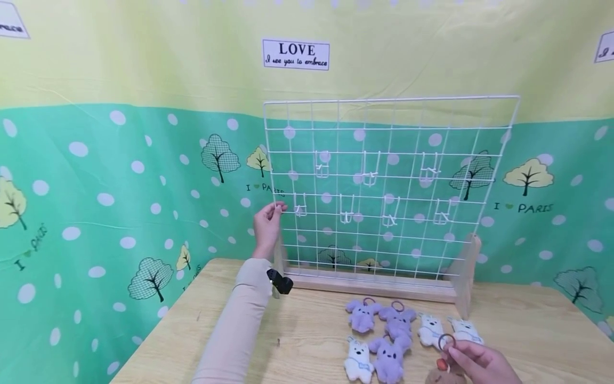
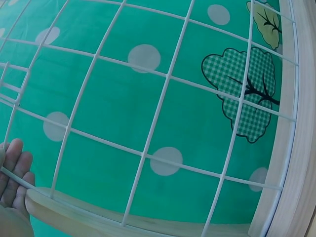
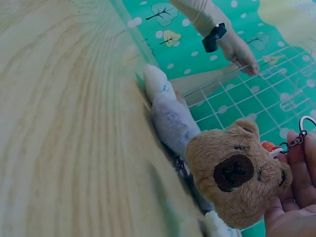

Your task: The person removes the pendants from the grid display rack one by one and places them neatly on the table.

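My left hand (image 1: 267, 226) grips the left edge of a white wire grid (image 1: 338, 229), fingers curled round the wire; the left wrist view shows those fingers (image 2: 17, 170) at the frame. At the front right, my right hand (image 1: 479, 361) pinches the metal ring and chain of a brown plush bear keychain (image 3: 237, 173), which has a small orange piece (image 3: 269, 146) by its chain. The bear hangs over the table, cut off at the bottom of the head view. Near it lie purple plush keychains (image 1: 363, 316) and white plush bear keychains (image 1: 358, 360).
The grid stands in a wooden base (image 1: 374, 285) on a wood-grain table (image 1: 297, 330). Several white wire hooks (image 1: 369, 176) hang on it in two rows. Behind is a green and yellow printed curtain (image 1: 110, 213).
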The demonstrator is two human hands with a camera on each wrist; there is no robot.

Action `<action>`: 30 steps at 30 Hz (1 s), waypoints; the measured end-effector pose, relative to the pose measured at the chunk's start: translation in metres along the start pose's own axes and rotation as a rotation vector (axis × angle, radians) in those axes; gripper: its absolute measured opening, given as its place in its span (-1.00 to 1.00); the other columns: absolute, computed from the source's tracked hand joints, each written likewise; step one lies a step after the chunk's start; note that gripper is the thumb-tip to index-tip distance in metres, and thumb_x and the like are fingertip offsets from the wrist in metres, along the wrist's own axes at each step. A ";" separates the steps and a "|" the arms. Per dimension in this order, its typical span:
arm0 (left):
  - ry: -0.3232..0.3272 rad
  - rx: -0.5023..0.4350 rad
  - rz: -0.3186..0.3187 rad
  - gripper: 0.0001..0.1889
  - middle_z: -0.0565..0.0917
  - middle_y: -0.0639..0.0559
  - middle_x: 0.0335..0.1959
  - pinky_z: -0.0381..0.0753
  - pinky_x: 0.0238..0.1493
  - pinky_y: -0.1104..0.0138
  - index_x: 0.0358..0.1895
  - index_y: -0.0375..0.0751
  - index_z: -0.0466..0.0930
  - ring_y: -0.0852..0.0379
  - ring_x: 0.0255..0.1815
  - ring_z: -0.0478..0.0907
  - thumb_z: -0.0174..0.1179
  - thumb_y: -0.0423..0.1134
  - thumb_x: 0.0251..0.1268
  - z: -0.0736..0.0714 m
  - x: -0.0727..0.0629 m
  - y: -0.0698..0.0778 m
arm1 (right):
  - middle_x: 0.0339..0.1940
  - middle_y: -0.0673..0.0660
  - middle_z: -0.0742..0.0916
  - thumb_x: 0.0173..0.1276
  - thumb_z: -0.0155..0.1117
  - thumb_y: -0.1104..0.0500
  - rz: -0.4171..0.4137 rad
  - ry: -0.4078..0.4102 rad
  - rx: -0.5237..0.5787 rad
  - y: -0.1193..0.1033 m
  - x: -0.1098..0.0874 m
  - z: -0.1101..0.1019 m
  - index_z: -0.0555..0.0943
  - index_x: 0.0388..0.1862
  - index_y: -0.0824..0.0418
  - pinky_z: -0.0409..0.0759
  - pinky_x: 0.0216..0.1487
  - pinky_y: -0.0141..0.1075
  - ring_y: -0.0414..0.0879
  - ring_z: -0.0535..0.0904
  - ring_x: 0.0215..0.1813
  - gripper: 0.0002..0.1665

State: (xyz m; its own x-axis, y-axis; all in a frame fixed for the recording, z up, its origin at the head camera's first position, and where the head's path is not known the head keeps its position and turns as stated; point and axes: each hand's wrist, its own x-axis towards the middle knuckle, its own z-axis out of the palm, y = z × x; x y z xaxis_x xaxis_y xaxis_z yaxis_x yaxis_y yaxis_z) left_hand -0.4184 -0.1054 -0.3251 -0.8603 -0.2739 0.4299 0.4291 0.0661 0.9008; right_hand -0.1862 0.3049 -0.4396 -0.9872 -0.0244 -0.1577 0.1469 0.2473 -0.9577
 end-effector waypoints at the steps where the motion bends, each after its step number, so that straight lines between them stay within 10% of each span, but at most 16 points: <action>1: -0.001 0.001 0.000 -0.78 0.69 -0.10 -0.07 0.48 0.17 0.38 -0.02 -0.23 0.59 0.13 0.04 0.58 0.04 -0.25 0.41 0.000 0.000 0.000 | -0.27 0.06 0.74 0.28 0.27 0.00 0.016 0.001 0.036 0.003 0.000 0.000 0.61 -0.12 0.40 0.64 -0.19 -0.38 -0.23 0.63 -0.24 -0.55; 8: 0.000 0.007 -0.013 -0.77 0.68 -0.09 -0.07 0.48 0.18 0.36 -0.02 -0.22 0.59 0.12 0.05 0.58 0.03 -0.24 0.41 -0.001 0.000 -0.002 | -0.27 0.08 0.75 0.25 0.32 0.03 0.040 -0.034 0.177 0.015 0.002 0.005 0.65 -0.19 0.30 0.66 -0.15 -0.35 -0.18 0.66 -0.22 -0.66; 16: -0.013 0.010 -0.010 -0.76 0.68 -0.12 -0.06 0.47 0.20 0.35 0.00 -0.26 0.58 0.11 0.06 0.57 0.03 -0.25 0.42 -0.002 -0.003 0.003 | -0.24 0.13 0.74 0.24 0.31 -0.05 0.047 0.073 0.032 0.015 0.012 0.016 0.59 -0.10 0.47 0.63 -0.17 -0.42 -0.22 0.61 -0.23 -0.43; 30: -0.019 -0.001 -0.022 -0.76 0.68 -0.12 -0.05 0.47 0.19 0.36 -0.01 -0.25 0.59 0.11 0.06 0.58 0.04 -0.23 0.41 -0.002 -0.001 0.002 | -0.26 0.14 0.75 0.32 0.25 0.03 0.059 0.157 -0.181 0.005 0.032 0.022 0.64 -0.10 0.36 0.60 -0.15 -0.26 -0.13 0.61 -0.19 -0.59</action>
State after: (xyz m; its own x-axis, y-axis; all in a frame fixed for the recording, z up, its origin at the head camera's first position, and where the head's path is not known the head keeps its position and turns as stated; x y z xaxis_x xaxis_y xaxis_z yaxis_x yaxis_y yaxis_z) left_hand -0.4159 -0.1072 -0.3235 -0.8747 -0.2572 0.4108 0.4099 0.0596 0.9102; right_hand -0.2156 0.2839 -0.4549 -0.9769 0.1425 -0.1595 0.2051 0.4136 -0.8871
